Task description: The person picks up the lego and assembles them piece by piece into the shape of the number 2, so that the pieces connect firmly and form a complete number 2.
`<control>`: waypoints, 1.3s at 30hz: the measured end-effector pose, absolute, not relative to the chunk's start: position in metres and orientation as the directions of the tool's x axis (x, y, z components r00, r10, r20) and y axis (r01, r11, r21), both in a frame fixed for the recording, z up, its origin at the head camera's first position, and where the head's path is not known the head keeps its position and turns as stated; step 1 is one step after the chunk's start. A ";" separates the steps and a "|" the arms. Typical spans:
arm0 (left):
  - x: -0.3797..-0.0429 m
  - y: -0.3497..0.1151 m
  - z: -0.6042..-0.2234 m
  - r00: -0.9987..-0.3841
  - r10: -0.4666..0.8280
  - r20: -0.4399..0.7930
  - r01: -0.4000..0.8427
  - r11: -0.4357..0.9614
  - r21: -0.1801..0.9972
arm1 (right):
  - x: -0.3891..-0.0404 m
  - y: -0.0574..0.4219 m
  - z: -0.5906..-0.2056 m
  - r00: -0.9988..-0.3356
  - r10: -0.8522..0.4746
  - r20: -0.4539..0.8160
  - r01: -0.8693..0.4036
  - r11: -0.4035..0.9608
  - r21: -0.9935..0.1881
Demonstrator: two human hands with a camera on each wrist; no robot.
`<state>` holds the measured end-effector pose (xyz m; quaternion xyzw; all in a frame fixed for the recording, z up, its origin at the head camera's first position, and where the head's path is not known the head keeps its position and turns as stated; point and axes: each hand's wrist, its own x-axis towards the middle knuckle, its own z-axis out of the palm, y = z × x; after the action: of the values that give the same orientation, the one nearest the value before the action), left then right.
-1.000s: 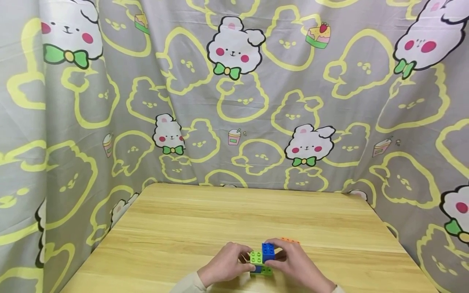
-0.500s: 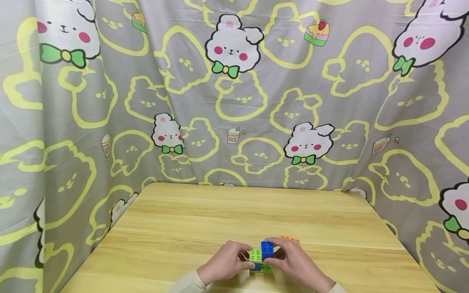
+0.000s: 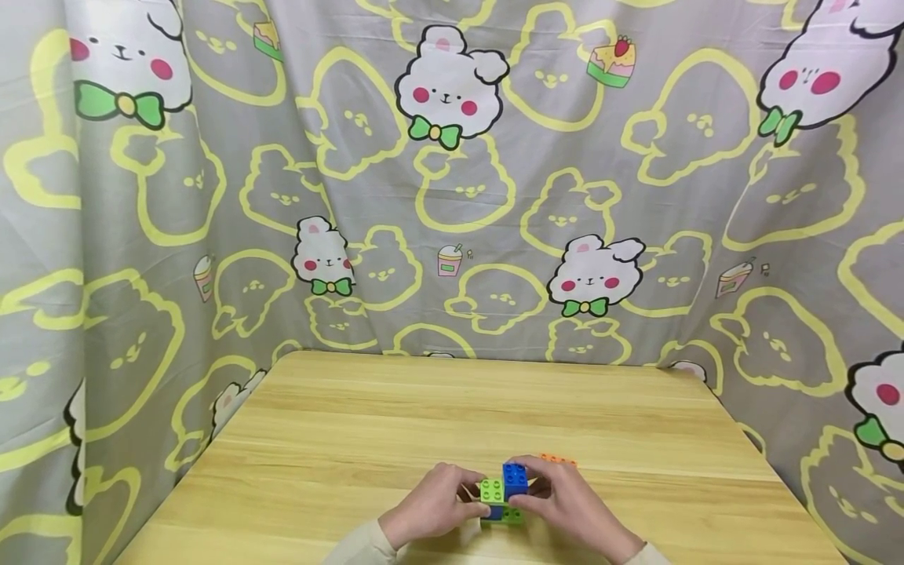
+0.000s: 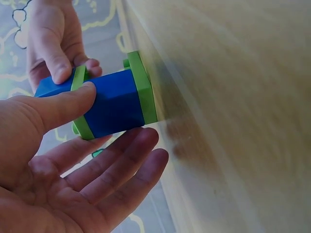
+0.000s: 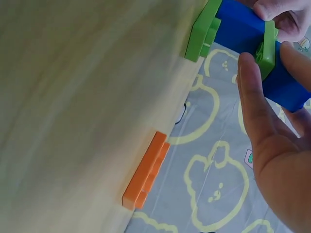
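A small stack of building bricks stands near the front of the table. At its bottom lies a green plate (image 5: pixel 201 34), with a blue brick (image 4: pixel 116 104) on one end. Above that sits an upper green plate (image 3: pixel 492 490), whose studs show in the head view. A second blue brick (image 3: pixel 515 476) is on its right end. My left hand (image 3: pixel 438 506) holds the stack's left side, thumb on the lower blue brick by the upper plate, other fingers behind. My right hand (image 3: pixel 565 502) grips the top blue brick between thumb and fingers, one fingertip at the upper plate's edge.
An orange studded plate (image 3: pixel 559 461) lies on the wooden table (image 3: pixel 353 424) just behind my right hand, partly hidden by it in the head view. A grey patterned curtain (image 3: pixel 452 204) hangs around the table's back and sides.
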<state>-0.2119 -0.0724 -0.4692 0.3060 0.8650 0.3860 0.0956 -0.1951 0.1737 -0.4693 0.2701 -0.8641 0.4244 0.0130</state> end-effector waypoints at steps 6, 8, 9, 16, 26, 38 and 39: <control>-0.213 -0.072 -0.468 -0.795 0.602 0.072 0.457 0.518 0.723 | -0.197 0.173 -0.468 -0.869 -0.433 0.239 -0.453 0.502 -0.737; -0.213 -0.073 -0.468 -0.796 0.601 0.071 0.456 0.518 0.724 | -0.197 0.173 -0.467 -0.873 -0.431 0.227 -0.440 0.499 -0.747; -0.213 -0.073 -0.468 -0.797 0.600 0.069 0.453 0.518 0.725 | -0.198 0.173 -0.467 -0.875 -0.431 0.221 -0.434 0.497 -0.751; -0.214 -0.073 -0.469 -0.804 0.592 0.057 0.437 0.522 0.733 | -0.199 0.172 -0.467 -0.874 -0.438 0.211 -0.431 0.498 -0.752; -0.211 -0.073 -0.471 -0.810 0.585 0.042 0.414 0.519 0.748 | -0.196 0.173 -0.467 -0.871 -0.465 0.158 -0.413 0.521 -0.747; -0.211 -0.072 -0.469 -0.806 0.590 0.053 0.422 0.509 0.750 | -0.198 0.177 -0.461 -0.852 -0.505 0.140 -0.428 0.517 -0.742; -0.211 -0.072 -0.469 -0.806 0.590 0.053 0.423 0.510 0.749 | -0.198 0.178 -0.460 -0.849 -0.508 0.143 -0.432 0.514 -0.741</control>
<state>-0.2114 -0.0724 -0.4687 0.2933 0.8626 0.3987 0.1047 -0.1982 0.1781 -0.4603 0.2704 -0.8689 0.4119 -0.0460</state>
